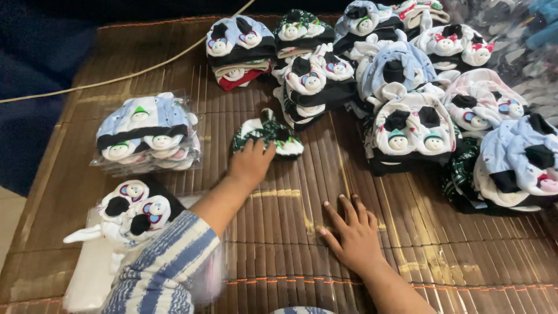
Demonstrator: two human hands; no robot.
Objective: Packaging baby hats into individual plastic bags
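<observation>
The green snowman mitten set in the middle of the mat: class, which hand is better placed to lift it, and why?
Left. The left hand already rests on the green snowman mitten set, while the right hand lies flat on the bamboo mat, well short of it.

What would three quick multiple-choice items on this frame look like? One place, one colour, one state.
1. Where is the left hand?
A. on the green patterned cloth item
B. on the cord
C. on the bagged stack

2. What colour are the stripes on the left sleeve?
A. red and black
B. blue and white
C. green and yellow

3. How is the right hand?
A. clenched round a bag
B. lifted off the mat
C. flat on the bamboo mat, fingers spread

Key: 1 A, fingertips rest on the item's edge; 2 B, the stripes show near the bottom edge; 3 C, palm down, holding nothing.
</observation>
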